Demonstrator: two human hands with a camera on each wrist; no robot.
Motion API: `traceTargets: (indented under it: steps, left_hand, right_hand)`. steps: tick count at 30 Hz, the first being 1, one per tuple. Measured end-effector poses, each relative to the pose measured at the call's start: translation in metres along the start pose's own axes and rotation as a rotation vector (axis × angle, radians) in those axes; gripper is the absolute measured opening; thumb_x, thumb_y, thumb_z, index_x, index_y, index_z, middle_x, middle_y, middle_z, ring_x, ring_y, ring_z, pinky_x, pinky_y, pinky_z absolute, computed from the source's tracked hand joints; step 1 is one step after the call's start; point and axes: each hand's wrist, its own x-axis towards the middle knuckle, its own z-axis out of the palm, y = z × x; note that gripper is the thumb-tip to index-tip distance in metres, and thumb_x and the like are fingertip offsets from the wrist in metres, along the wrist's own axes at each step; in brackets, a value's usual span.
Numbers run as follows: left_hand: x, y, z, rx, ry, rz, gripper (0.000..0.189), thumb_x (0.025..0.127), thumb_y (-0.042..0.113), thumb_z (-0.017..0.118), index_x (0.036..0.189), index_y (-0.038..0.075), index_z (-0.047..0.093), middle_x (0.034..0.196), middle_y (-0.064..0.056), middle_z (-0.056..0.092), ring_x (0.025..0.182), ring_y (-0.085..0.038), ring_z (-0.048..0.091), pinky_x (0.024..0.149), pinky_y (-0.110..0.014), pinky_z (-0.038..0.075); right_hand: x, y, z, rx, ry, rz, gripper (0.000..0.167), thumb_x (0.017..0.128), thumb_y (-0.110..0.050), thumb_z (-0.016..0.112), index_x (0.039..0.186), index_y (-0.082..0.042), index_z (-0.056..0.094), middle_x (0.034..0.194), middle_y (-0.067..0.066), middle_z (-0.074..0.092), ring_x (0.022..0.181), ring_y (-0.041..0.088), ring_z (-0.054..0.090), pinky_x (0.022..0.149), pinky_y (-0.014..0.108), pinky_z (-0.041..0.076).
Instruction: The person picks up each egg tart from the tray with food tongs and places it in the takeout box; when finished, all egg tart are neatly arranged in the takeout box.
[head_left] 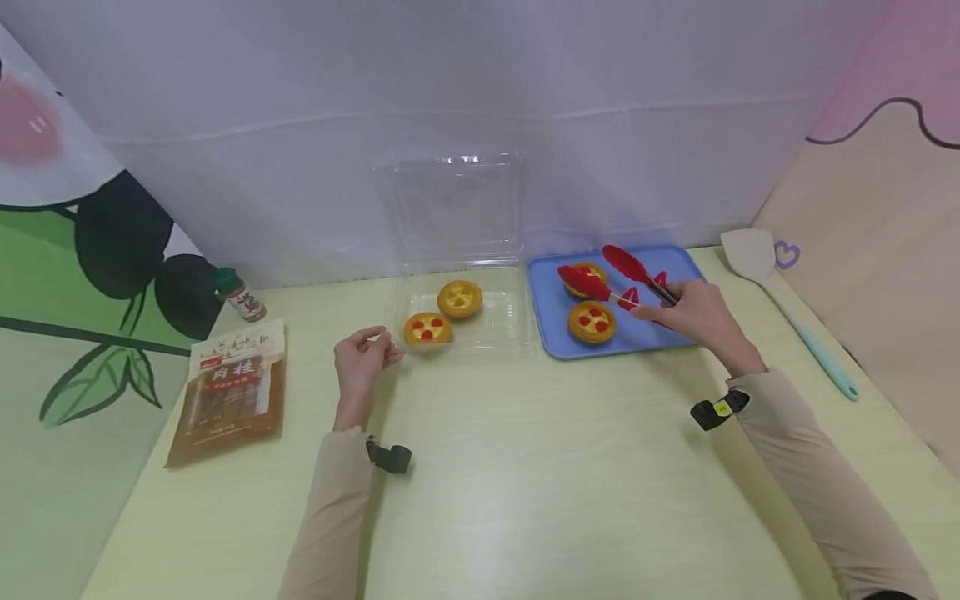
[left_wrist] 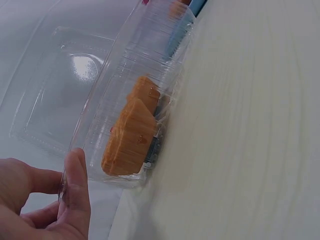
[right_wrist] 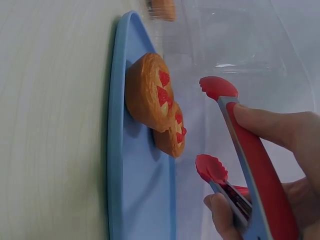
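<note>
My left hand pinches the near left rim of a clear plastic clamshell box, whose lid stands raised at the back. Inside the box lie a plain egg tart and a tart with red pieces on top. With my right hand I grip a pair of red-tipped tongs, their tips spread apart with nothing between them. They hover over a blue tray. On that tray sit two red-topped tarts, the front one in full sight and the rear one partly behind the tongs.
A white spatula with a mint handle lies right of the tray. At the left are a brown food packet and a small green-capped shaker bottle. A white cloth wall closes off the table's back.
</note>
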Motion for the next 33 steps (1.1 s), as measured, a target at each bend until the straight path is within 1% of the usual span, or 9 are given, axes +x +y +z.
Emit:
traceTargets:
  steps: [4, 9, 12, 16, 21, 24, 28, 33]
  left_hand:
    - [0.001, 0.0, 0.0, 0.0, 0.0, -0.003, 0.033, 0.098, 0.007, 0.057, 0.127, -0.009, 0.056, 0.076, -0.002, 0.059, 0.058, -0.003, 0.066, 0.066, -0.017, 0.06]
    - [0.001, 0.001, 0.0, 0.012, 0.007, 0.004, 0.032, 0.098, 0.007, 0.057, 0.127, -0.008, 0.057, 0.077, -0.002, 0.059, 0.059, -0.003, 0.066, 0.066, -0.017, 0.06]
    - [0.001, 0.001, 0.0, 0.017, 0.01, 0.0, 0.033, 0.098, 0.008, 0.057, 0.127, -0.007, 0.057, 0.079, -0.004, 0.059, 0.059, -0.004, 0.066, 0.066, -0.017, 0.06]
    - [0.001, 0.001, 0.0, 0.017, 0.009, -0.007, 0.034, 0.098, 0.009, 0.057, 0.128, -0.006, 0.057, 0.081, -0.005, 0.06, 0.061, -0.004, 0.067, 0.067, -0.017, 0.06]
    - [0.0, -0.001, -0.001, 0.006, 0.006, -0.013, 0.033, 0.098, 0.007, 0.056, 0.128, -0.007, 0.056, 0.076, -0.002, 0.059, 0.06, -0.003, 0.066, 0.066, -0.017, 0.06]
    - [-0.001, 0.0, -0.001, 0.004, -0.001, -0.014, 0.034, 0.098, 0.007, 0.056, 0.129, -0.007, 0.056, 0.075, -0.001, 0.06, 0.06, -0.003, 0.066, 0.067, -0.017, 0.06]
    - [-0.001, 0.0, -0.001, 0.005, -0.004, -0.011, 0.034, 0.098, 0.008, 0.056, 0.129, -0.008, 0.056, 0.076, -0.001, 0.06, 0.06, -0.003, 0.067, 0.066, -0.017, 0.06]
    - [-0.001, 0.001, 0.0, 0.008, -0.002, -0.01, 0.033, 0.099, 0.008, 0.056, 0.128, -0.007, 0.056, 0.078, -0.003, 0.06, 0.06, -0.003, 0.067, 0.066, -0.017, 0.06]
  right_hand:
    - [0.006, 0.0, 0.001, -0.025, -0.015, 0.013, 0.059, 0.08, -0.058, 0.072, 0.069, -0.006, 0.047, 0.056, 0.0, 0.041, 0.056, 0.018, 0.038, 0.049, 0.029, 0.027]
    - [0.015, -0.005, 0.0, -0.061, -0.035, 0.013, 0.063, 0.078, -0.06, 0.073, 0.063, -0.009, 0.038, 0.055, -0.003, 0.028, 0.051, 0.014, 0.029, 0.047, 0.027, 0.023]
    - [0.02, -0.008, -0.002, -0.079, -0.052, 0.008, 0.062, 0.079, -0.055, 0.074, 0.062, -0.01, 0.035, 0.056, -0.004, 0.023, 0.05, 0.013, 0.024, 0.045, 0.026, 0.021]
    - [0.029, -0.011, -0.001, -0.099, -0.053, 0.014, 0.061, 0.079, -0.048, 0.077, 0.058, -0.01, 0.034, 0.053, -0.004, 0.022, 0.047, 0.012, 0.023, 0.044, 0.025, 0.019]
    - [0.039, -0.014, 0.004, -0.129, -0.051, -0.008, 0.062, 0.078, -0.042, 0.079, 0.055, -0.014, 0.029, 0.054, -0.004, 0.018, 0.046, 0.011, 0.02, 0.044, 0.024, 0.016]
    - [0.04, -0.02, 0.005, -0.149, -0.062, -0.019, 0.063, 0.078, -0.04, 0.079, 0.056, -0.015, 0.026, 0.057, -0.004, 0.016, 0.048, 0.011, 0.019, 0.045, 0.024, 0.015]
    - [0.039, -0.026, 0.004, -0.167, -0.079, -0.019, 0.061, 0.079, -0.038, 0.078, 0.057, -0.015, 0.027, 0.057, -0.004, 0.017, 0.049, 0.011, 0.02, 0.046, 0.023, 0.015]
    - [0.035, -0.028, 0.002, -0.154, -0.091, -0.026, 0.06, 0.081, -0.039, 0.077, 0.058, -0.015, 0.027, 0.057, -0.004, 0.017, 0.05, 0.01, 0.02, 0.046, 0.023, 0.015]
